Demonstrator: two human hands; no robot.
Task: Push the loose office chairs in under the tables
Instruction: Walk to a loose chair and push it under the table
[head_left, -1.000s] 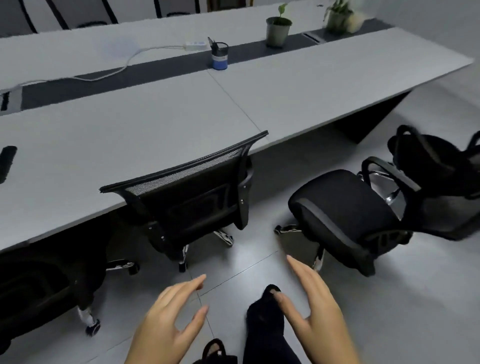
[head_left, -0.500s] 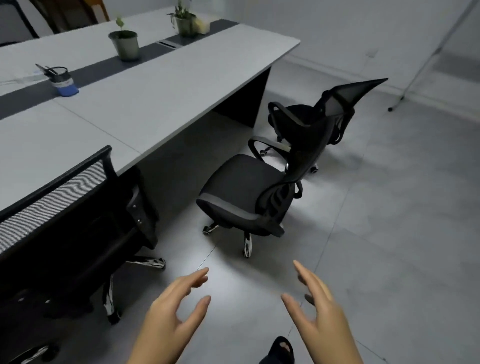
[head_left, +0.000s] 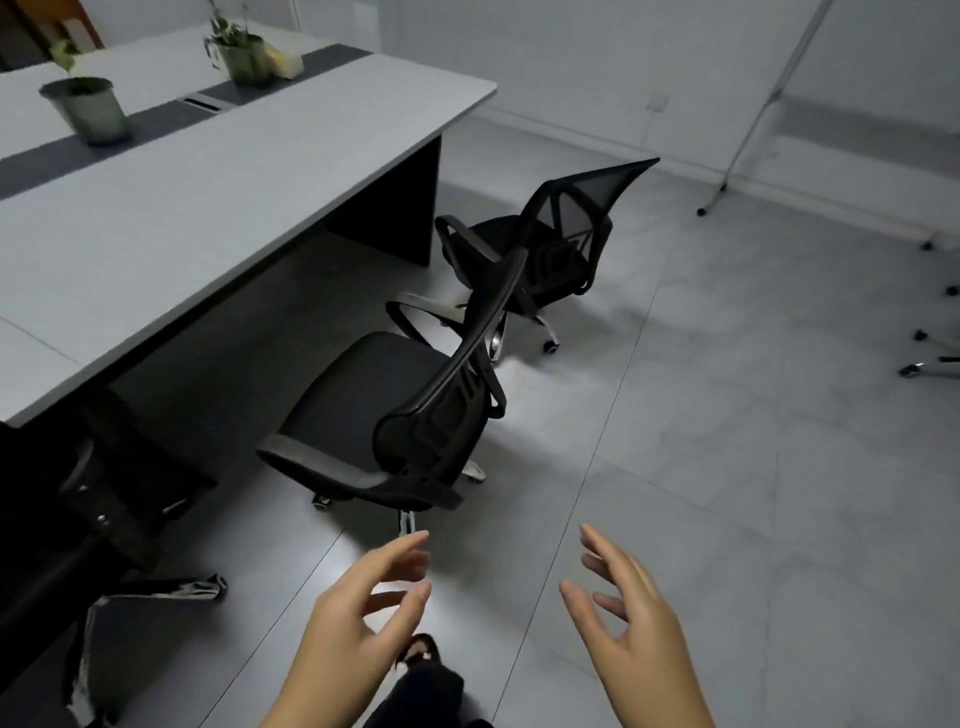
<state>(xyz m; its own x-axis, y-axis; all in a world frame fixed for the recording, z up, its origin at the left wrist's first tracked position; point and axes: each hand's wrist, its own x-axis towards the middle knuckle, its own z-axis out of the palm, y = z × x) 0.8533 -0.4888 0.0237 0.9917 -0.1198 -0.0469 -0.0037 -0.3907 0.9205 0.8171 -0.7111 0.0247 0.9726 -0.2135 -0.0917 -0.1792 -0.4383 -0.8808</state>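
Nearby, black mesh-backed chair (head_left: 374, 415) seemingly clear of table (head_left: 208, 208); both hands' fingers (head_left: 400, 558) spread, empty.

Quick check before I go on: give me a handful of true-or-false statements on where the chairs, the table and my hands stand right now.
1. Both hands are free and hold nothing. True: the left hand and the right hand are open, above the floor.
2. The nearer chair is already tucked under the table. False: it stands out on the floor beside the table edge.
3. A farther chair stands near the table's end. True.
4. The left hand grips the nearer chair's backrest. False: it touches no chair.
5. Two potted plants stand on the table. True: one plant and another plant.
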